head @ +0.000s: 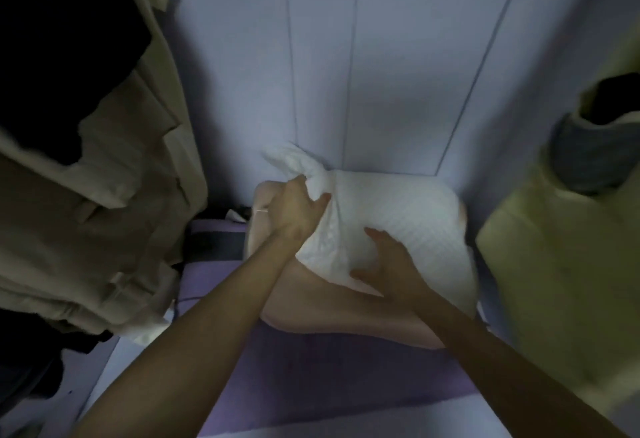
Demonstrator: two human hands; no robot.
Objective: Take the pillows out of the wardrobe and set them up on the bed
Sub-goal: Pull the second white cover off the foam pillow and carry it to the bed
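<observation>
The left hand (294,210) has its fingers bunched tight around a gathered corner of the white pillow (398,223). The right hand (388,264) lies with fingers spread against the pillow's near edge. Under both hands, a pinkish pillow (329,313) rests on purple bedding (329,378) inside the wardrobe (381,56).

I note the white pillow (398,216) is soft matt cloth with a fine ribbed texture, creased at its bunched corner. The pillow beneath (346,313) looks like smooth pinkish fabric. The purple bedding (339,378) reads as matt cloth. The wardrobe panels (325,56) appear smooth with a dull sheen. The hanging beige garments (104,195) are matt woven cloth.
</observation>
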